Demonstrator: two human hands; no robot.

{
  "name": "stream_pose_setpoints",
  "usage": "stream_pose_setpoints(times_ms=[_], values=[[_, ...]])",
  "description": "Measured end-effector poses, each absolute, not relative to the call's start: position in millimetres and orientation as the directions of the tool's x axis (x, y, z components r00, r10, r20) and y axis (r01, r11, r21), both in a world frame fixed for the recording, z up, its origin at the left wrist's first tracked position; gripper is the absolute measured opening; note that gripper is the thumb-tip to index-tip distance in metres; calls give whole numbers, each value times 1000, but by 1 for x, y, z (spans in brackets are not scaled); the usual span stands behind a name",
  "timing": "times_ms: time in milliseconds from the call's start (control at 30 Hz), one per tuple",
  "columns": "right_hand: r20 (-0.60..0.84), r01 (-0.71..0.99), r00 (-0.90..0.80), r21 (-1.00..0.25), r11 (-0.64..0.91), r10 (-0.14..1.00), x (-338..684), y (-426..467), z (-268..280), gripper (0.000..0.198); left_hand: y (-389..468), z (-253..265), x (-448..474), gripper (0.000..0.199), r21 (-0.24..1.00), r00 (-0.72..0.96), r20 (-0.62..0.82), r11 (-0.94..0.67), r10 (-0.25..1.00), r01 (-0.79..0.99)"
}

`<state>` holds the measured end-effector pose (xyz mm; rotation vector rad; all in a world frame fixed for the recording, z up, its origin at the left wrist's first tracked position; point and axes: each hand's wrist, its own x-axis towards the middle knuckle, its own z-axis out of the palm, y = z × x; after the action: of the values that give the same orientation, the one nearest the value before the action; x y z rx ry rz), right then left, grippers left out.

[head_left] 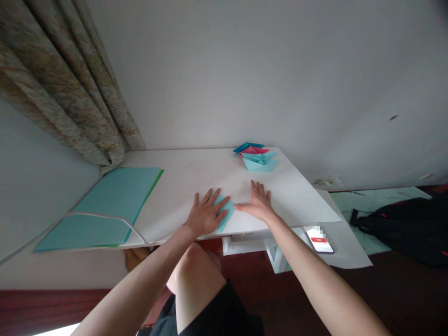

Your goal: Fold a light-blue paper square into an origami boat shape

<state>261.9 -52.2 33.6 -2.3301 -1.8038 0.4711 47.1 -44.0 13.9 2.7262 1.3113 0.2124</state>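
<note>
A small folded piece of light blue paper (227,215) lies on the white table near its front edge. My left hand (207,213) rests flat over it with fingers spread, hiding much of the paper. Just to the right is my right hand (258,204), its fingers stretched out and the thumb reaching toward the paper's right corner. Whether that thumb touches the paper I cannot tell. Neither hand grips anything. Farther back stand several folded paper boats (261,164) in a row, light blue in front, then pink and dark blue.
Large light blue and green paper sheets (105,200) lie on the table's left side, with a white cable (101,215) across them. A phone (319,240) sits on a lower surface at the right. A patterned curtain (70,84) hangs at left; a black bag (402,228) lies far right.
</note>
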Motion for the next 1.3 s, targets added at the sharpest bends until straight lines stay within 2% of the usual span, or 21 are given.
stream_pose_setpoints(times_ms=[133, 333, 533, 800, 1300], values=[[-181, 915, 242, -284, -286, 953, 262, -42, 36, 131, -38, 15, 51, 53, 185, 565, 54, -564, 823, 805], [-219, 934, 213, -240, -264, 952, 262, -40, 33, 139, -39, 19, 51, 60, 204, 572, 17, -563, 820, 801], [-257, 935, 221, -218, -279, 941, 261, -37, 32, 142, -38, 15, 50, 54, 195, 573, 36, -568, 819, 799], [-309, 946, 163, -222, -237, 937, 252, -36, 32, 147, -38, 12, 51, 51, 168, 568, 63, -570, 820, 804], [-280, 946, 34, -302, -121, 960, 218, -63, 38, 150, -39, 16, 51, 51, 192, 551, 47, -549, 833, 814]])
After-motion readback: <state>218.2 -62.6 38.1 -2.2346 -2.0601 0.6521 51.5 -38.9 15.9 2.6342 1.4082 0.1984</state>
